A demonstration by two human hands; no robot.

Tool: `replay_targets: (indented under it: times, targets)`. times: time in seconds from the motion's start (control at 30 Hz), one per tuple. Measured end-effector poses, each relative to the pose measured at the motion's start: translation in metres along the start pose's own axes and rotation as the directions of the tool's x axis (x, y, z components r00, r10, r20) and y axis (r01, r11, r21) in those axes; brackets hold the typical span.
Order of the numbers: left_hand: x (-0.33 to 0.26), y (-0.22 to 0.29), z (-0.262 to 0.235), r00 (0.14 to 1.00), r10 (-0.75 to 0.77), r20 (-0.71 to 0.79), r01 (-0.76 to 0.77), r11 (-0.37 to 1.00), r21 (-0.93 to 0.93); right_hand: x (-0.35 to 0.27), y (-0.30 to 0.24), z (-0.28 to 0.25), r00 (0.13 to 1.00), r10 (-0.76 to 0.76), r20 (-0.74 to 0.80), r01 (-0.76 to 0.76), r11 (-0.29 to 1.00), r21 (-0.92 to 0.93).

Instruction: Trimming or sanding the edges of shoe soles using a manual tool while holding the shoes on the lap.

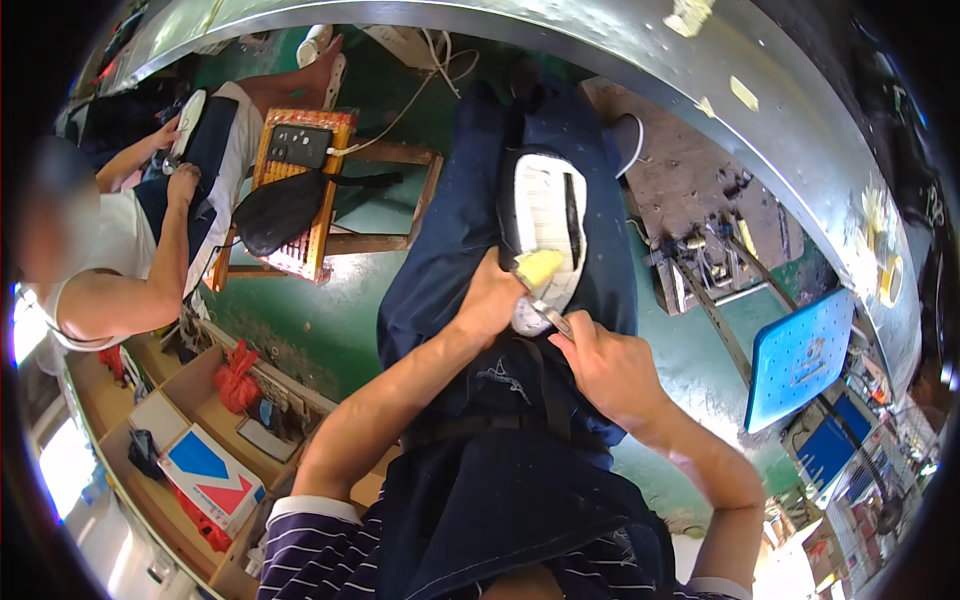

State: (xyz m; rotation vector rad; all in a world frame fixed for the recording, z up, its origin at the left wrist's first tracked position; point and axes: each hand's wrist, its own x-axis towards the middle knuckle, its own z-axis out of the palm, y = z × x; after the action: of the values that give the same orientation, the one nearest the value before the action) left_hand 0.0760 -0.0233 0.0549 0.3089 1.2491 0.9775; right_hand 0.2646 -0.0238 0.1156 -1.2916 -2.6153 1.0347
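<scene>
Across my lap lies a white, shoe-shaped piece (540, 205) like a sole, ribbed inside, with a black strip along its right side. My left hand (488, 298) is closed at its near end, fingers pressed against a soft-looking yellow piece (540, 266). My right hand (605, 362) grips a slim metal tool (548, 313) whose tip reaches toward the yellow piece and my left fingers. The tool's exact kind is hard to make out, since my fingers cover its handle. Dark blue cloth (430, 260) covers my legs beneath the work.
A curved metal bench edge (560, 30) runs across the far side. Left, a wooden stool (345, 120) bears a black pouch (280, 212); another person (130, 250) holds a shoe (190, 122). Right are a tool-strewn board (690, 170) and a blue stool (800, 360). A compartmented box (190, 385) stands near left.
</scene>
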Motion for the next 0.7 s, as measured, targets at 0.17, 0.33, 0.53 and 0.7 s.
replay_targets:
  times: [0.17,0.33,0.53,0.7]
  targets:
    - [-0.016,-0.029,-0.012,0.999,0.007,0.038,-0.005,0.997,-0.077,-0.006,0.003,0.003,0.975,0.198,0.098,-0.214,0.956,0.199]
    - [-0.03,-0.046,-0.014,0.99,0.137,-0.012,-0.135,0.985,0.11,0.005,0.001,-0.039,0.743,0.343,0.575,-0.654,0.556,0.513]
    - [-0.026,-0.038,-0.01,0.894,0.447,0.043,-0.425,0.812,0.4,0.024,0.004,-0.055,0.995,0.086,-0.053,-0.079,0.99,0.117]
    - [-0.057,-0.001,-0.005,0.976,0.2,0.092,-0.22,0.878,0.426,0.033,0.016,-0.038,0.995,-0.085,0.054,0.087,0.995,-0.048]
